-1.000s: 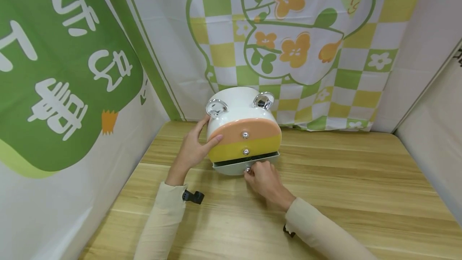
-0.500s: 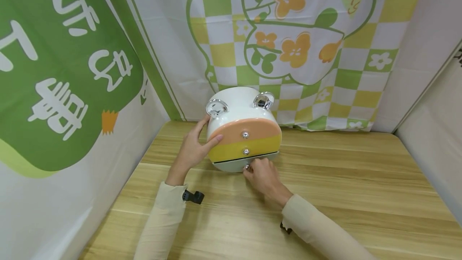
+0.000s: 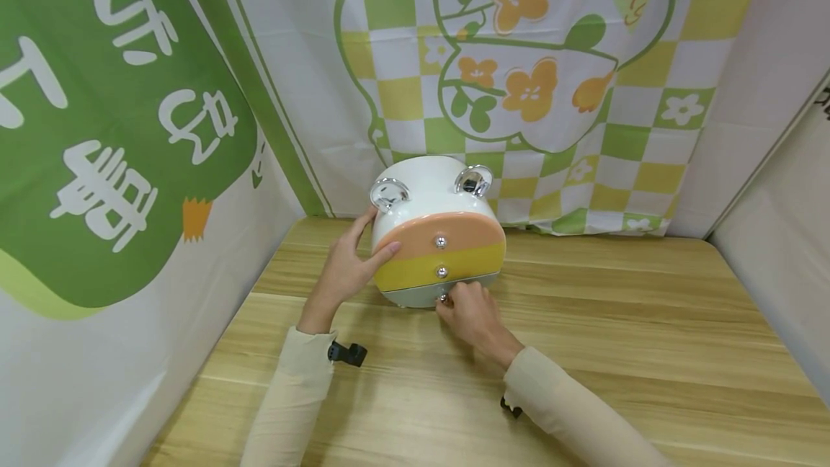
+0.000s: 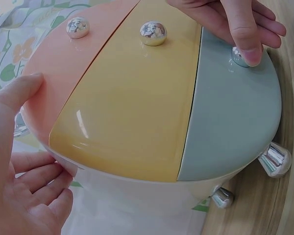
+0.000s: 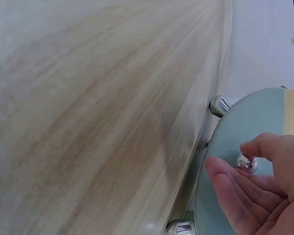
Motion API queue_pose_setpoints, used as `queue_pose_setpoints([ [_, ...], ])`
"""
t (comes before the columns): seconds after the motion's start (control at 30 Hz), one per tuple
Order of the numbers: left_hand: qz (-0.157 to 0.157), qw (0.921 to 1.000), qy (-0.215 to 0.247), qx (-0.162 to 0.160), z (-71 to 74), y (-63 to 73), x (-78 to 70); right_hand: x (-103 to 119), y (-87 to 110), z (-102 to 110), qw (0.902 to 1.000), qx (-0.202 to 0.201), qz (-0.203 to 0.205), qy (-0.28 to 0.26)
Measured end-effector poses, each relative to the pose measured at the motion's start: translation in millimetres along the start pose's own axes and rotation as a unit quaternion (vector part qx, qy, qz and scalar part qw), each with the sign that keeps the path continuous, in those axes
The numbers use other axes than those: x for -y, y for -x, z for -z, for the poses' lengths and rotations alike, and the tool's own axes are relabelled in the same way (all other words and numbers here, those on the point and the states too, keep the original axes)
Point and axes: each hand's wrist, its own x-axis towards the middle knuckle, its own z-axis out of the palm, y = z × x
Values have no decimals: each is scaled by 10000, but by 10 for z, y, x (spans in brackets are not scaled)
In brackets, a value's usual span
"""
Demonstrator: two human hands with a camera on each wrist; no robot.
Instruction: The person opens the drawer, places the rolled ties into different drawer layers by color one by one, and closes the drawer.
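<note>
A small white drawer box [image 3: 424,182] with two silver, ear-like loops stands on the table. Its three drawer fronts are orange [image 3: 415,233], yellow [image 3: 408,270] and grey-green [image 4: 225,117], each with a round silver knob. All three fronts sit flush with one another. My left hand [image 3: 345,265] holds the box's left side, thumb on the orange front and fingers behind the edge. At the lowest drawer, my right hand [image 3: 476,319] has thumb and fingers at its knob [image 5: 247,163], pinching it. Part of that front is hidden behind the right hand.
The box rests on short silver feet [image 4: 275,160] on a wood-grain table [image 3: 616,352]. A printed green, yellow and white cloth [image 3: 551,186] hangs close behind it. Another cloth [image 3: 117,236] with large white characters hangs along the left side.
The grey-green bottom drawer has slid from partly open to closed, with my right hand moving inward at its knob. My left hand has stayed in place on the box.
</note>
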Motion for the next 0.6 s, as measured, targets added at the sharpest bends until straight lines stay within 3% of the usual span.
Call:
queue_pose_setpoints([
  [0.6,-20,10000,-66,-30,1,-1,-19,-15,-29,17,9998,-82,156,-1],
])
